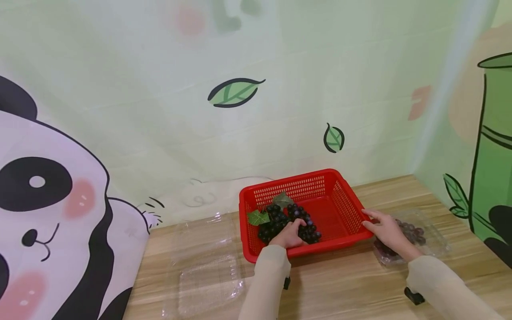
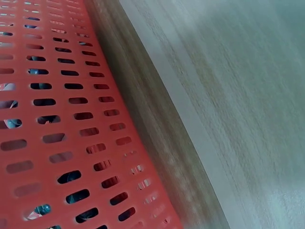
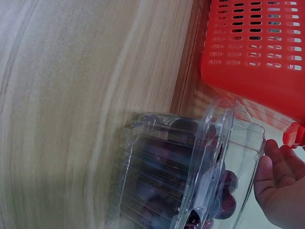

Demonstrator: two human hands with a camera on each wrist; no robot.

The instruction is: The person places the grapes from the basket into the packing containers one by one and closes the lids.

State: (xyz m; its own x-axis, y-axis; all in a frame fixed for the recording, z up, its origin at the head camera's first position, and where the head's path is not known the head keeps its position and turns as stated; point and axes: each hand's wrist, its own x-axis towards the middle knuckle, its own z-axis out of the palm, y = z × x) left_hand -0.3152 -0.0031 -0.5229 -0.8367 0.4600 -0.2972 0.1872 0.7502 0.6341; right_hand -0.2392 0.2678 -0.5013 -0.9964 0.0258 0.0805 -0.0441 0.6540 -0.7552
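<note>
A red plastic basket [image 1: 288, 181] stands on the wooden table and holds a bunch of dark grapes [image 1: 276, 222] with green leaves [image 1: 258, 218]. My left hand [image 1: 290, 233] reaches over the basket's near wall, its fingers curled down round the bunch. My right hand [image 1: 382, 226] rests with straight fingers against the basket's right rim. Under it lies a clear plastic clamshell of purple grapes [image 1: 416, 233], lid ajar. In the right wrist view that clamshell [image 3: 181, 176] sits beside the basket's corner [image 3: 252, 62], with my palm [image 3: 279, 183] next to it. The left wrist view shows only the basket wall [image 2: 57, 119].
An empty clear clamshell [image 1: 208, 275] lies open on the table at the left of the basket. A panda-printed cloth [image 1: 52, 213] hangs over the table's left end, and printed backdrops close off the back and right. Bare wood [image 1: 340, 284] runs along the front.
</note>
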